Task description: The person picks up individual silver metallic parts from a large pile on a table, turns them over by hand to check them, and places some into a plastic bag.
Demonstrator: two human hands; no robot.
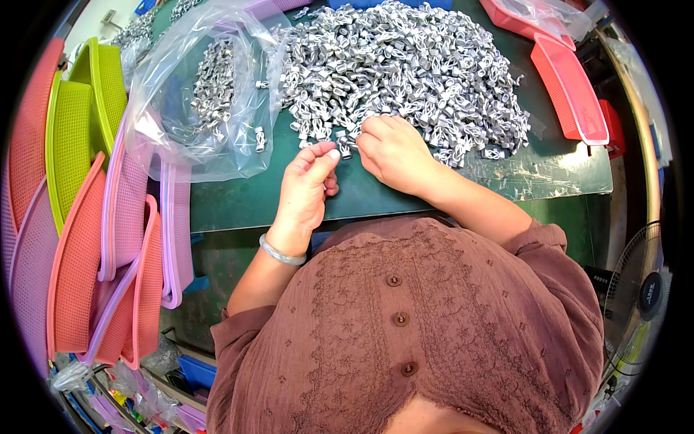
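A large heap of small grey metal-and-loop parts [405, 65] covers the far middle of the green table. My right hand [394, 153] rests at the heap's near edge, its fingers curled down and closed; their tips are hidden. Just left of it, my left hand [309, 179] is closed with the thumb pressed to the forefinger, and whatever it may hold cannot be made out. One small grey part [343, 145] lies between the two hands. At the left, a clear plastic bag [249, 163] lies open with a pile of the same parts [215, 87] in it.
Stacked perforated baskets in pink [79, 267], green [69, 145] and purple [123, 195] stand along my left. Red plastic trays [567, 87] sit at the table's far right. A fan [636, 296] is beyond the right edge. The green table's [238, 206] near edge meets my body.
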